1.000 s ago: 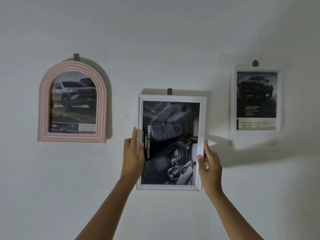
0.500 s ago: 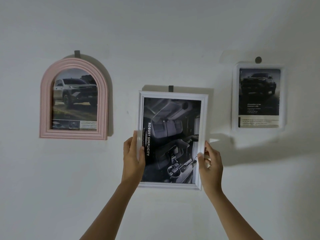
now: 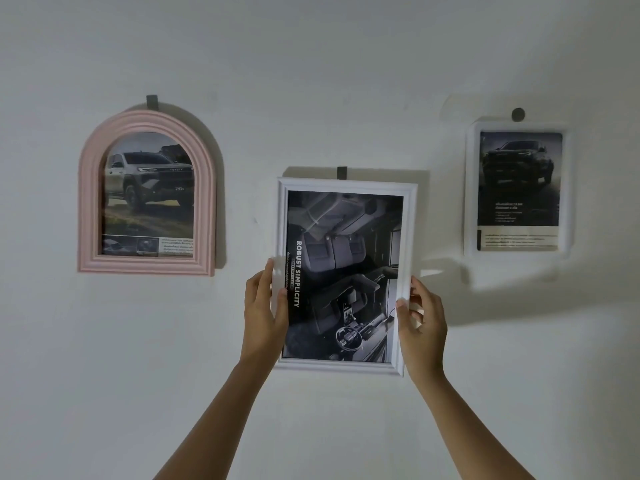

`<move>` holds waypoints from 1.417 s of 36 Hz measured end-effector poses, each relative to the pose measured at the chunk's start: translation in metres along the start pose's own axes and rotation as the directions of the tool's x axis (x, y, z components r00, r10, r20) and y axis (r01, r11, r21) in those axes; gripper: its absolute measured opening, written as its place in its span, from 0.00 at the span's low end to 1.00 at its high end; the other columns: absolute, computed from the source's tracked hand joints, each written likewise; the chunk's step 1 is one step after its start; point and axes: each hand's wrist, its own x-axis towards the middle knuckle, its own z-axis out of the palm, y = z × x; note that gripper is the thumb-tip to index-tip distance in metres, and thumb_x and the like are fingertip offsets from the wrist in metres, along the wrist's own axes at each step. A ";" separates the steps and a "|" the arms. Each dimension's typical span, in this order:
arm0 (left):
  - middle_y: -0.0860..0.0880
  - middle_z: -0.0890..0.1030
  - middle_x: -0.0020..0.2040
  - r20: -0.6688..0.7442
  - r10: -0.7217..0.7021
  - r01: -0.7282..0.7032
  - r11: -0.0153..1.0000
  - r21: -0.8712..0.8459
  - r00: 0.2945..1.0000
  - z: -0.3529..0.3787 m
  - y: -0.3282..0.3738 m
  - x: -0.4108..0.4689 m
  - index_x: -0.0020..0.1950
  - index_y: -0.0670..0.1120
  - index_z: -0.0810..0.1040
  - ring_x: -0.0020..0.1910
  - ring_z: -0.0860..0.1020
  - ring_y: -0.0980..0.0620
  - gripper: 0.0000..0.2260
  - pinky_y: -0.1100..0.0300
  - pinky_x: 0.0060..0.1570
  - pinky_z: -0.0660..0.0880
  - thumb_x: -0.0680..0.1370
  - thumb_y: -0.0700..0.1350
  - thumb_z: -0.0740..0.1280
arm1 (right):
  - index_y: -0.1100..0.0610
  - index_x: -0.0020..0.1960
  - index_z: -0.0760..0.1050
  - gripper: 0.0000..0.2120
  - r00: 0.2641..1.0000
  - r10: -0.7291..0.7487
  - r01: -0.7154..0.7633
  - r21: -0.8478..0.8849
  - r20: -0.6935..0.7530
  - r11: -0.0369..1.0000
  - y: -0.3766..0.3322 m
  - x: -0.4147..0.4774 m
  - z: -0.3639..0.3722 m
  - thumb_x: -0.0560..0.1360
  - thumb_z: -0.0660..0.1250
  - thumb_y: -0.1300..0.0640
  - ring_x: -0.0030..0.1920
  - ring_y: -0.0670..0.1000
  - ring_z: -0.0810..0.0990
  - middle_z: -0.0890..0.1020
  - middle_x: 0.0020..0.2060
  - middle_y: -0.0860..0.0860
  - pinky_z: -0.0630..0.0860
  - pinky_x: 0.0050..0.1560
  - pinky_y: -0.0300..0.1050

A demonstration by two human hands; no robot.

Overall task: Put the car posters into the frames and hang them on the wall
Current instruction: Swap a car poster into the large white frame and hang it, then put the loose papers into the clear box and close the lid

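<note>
In the head view, since the earlier frame only the camera had tipped slightly; both grips held. The white moulded rectangular frame (image 3: 408, 237), holding the dark car-interior poster (image 3: 346, 271), lay against the wall (image 3: 311, 81), top rail up against the grey hook (image 3: 342, 172) at twelve o'clock; the left hand (image 3: 265, 310) at eight o'clock and right hand (image 3: 420, 320) at four pinched its side rails, thumbs in front, probably keeping the top free to catch the hook; a pink arched frame (image 3: 90, 202) at ten and a plain white frame (image 3: 471, 188) at two already hung.
</note>
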 end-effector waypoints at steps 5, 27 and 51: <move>0.57 0.63 0.62 -0.003 -0.008 0.008 1.000 0.004 1.000 -0.001 0.001 0.000 0.72 0.54 0.60 0.63 0.69 0.50 0.21 0.48 0.62 0.73 0.79 0.47 0.59 | 0.64 0.64 0.71 0.18 1.000 0.001 -0.001 -0.002 0.004 1.000 0.000 -0.001 -0.001 0.74 0.65 0.67 0.51 0.39 0.74 0.75 0.54 0.58 0.71 0.52 0.25; 0.50 0.62 0.70 0.001 -0.001 0.001 0.994 0.110 1.000 -0.014 0.023 -0.015 0.73 0.51 0.61 0.67 0.59 0.57 0.22 0.64 0.63 0.59 0.79 0.46 0.61 | 0.60 0.69 0.66 0.23 0.993 0.070 -0.058 -0.127 0.090 0.990 -0.026 -0.003 -0.027 0.74 0.65 0.66 0.56 0.48 0.73 0.72 0.57 0.58 0.72 0.55 0.41; 0.37 0.53 0.75 0.560 -0.649 0.112 0.698 0.707 0.515 0.123 -0.042 -0.374 0.76 0.45 0.48 0.74 0.51 0.40 0.31 0.49 0.72 0.52 0.79 0.59 0.52 | 0.56 0.74 0.57 0.24 0.458 0.841 -0.149 -0.908 0.287 0.391 0.139 -0.219 -0.312 0.79 0.57 0.53 0.72 0.54 0.59 0.62 0.72 0.55 0.64 0.67 0.50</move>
